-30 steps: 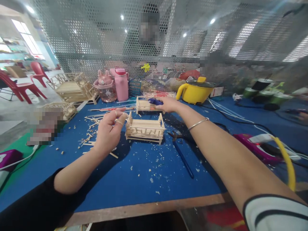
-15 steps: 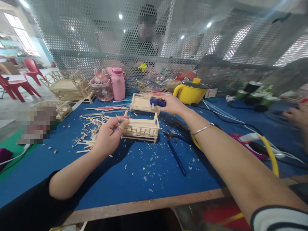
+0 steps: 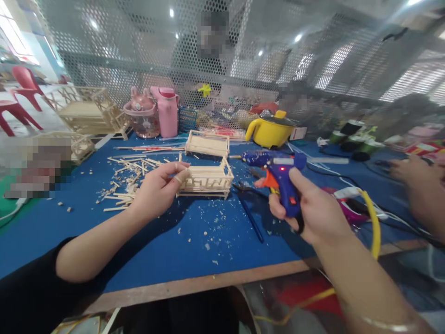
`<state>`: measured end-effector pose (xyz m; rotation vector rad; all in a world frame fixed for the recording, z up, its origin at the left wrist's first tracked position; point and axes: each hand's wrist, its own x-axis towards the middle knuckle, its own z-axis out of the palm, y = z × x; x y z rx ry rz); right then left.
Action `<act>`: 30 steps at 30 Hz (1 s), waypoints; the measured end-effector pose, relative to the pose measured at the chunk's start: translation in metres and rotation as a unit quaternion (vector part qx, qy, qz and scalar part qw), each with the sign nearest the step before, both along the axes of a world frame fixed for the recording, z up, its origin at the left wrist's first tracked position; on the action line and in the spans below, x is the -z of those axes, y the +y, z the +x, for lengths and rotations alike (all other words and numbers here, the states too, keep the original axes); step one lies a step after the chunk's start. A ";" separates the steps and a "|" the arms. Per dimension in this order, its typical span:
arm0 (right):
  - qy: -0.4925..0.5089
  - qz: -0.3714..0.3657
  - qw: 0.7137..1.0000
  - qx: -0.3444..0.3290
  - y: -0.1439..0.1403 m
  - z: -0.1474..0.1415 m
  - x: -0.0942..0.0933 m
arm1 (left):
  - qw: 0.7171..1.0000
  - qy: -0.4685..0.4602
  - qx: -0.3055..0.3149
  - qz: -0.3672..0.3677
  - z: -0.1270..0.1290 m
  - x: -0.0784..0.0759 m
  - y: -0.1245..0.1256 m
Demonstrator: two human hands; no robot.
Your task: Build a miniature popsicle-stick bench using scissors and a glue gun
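Note:
My right hand (image 3: 314, 211) grips a blue hot glue gun (image 3: 278, 174) with an orange trigger; its nozzle points left and a yellow cord (image 3: 373, 220) trails from it. My left hand (image 3: 158, 188) pinches a small wooden stick by its fingertips, right beside the left end of a small crate built of wooden sticks (image 3: 206, 178) on the blue mat (image 3: 194, 241). A second stick crate (image 3: 207, 144) stands further back.
Loose sticks and chips (image 3: 128, 178) litter the mat left of my left hand. Blue-handled pliers (image 3: 250, 213) lie right of the crate. Pink bottles (image 3: 167, 111), a yellow pot (image 3: 269, 130) and a mesh screen stand behind. Another person's hand (image 3: 412, 169) is at far right.
My right hand drew the glue gun back from the far crate toward me and to the right. My left hand stayed by the near crate's left end.

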<state>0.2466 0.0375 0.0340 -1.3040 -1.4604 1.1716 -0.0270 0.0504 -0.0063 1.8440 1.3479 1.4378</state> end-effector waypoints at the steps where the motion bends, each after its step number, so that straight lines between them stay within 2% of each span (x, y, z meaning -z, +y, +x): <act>1: 0.006 -0.007 1.000 0.026 -0.016 0.000 0.007 | 1.000 0.001 -0.003 0.003 0.001 0.000 -0.001; 4: 0.008 0.035 0.996 0.077 -0.048 -0.008 0.030 | 1.000 -0.007 -0.018 0.005 0.003 -0.002 -0.002; 9: -0.047 0.162 0.981 0.097 -0.059 -0.021 0.053 | 1.000 -0.004 -0.028 0.007 0.004 -0.005 -0.006; 16: -0.014 0.132 0.987 0.086 -0.053 -0.025 0.050 | 0.999 0.013 -0.036 0.013 0.005 -0.005 -0.006; 30: -0.016 0.157 0.986 0.056 -0.048 -0.029 0.053 | 1.000 0.006 -0.030 0.005 0.005 -0.004 -0.003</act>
